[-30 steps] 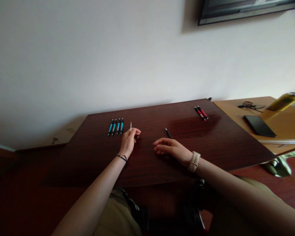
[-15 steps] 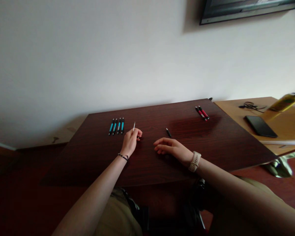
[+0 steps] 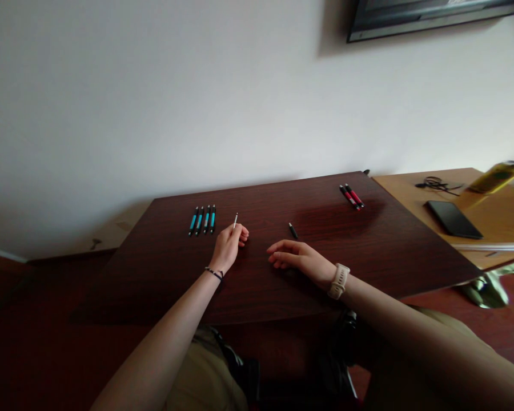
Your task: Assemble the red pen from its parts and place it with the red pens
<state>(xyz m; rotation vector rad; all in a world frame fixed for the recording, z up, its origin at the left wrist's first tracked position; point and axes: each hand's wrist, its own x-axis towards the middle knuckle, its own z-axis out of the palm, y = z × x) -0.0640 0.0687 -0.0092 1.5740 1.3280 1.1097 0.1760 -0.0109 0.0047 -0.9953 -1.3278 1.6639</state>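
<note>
My left hand (image 3: 228,245) is closed around a thin white pen refill (image 3: 235,220), whose tip points up and away from me. Its lower end is hidden in my fingers. To the right, my right hand (image 3: 298,258) hovers low over or rests on the dark table, fingers loosely curved, with no object visible in it. Just beyond that hand lies a short black pen part (image 3: 293,230) with a pale tip. Left of my left hand, several black pens with blue barrels (image 3: 213,218) lie side by side. Two black-and-red pens (image 3: 353,195) lie at the back right.
The dark brown table (image 3: 265,205) stands against a white wall. On a lighter desk (image 3: 405,197) at right are a black phone (image 3: 453,219), a coiled cable (image 3: 437,183) and a tilted yellow can (image 3: 497,178). A screen (image 3: 437,21) hangs above.
The refill in my left hand has tilted slightly to the right, and the fingers have shifted a little. My right hand stays nearly still.
</note>
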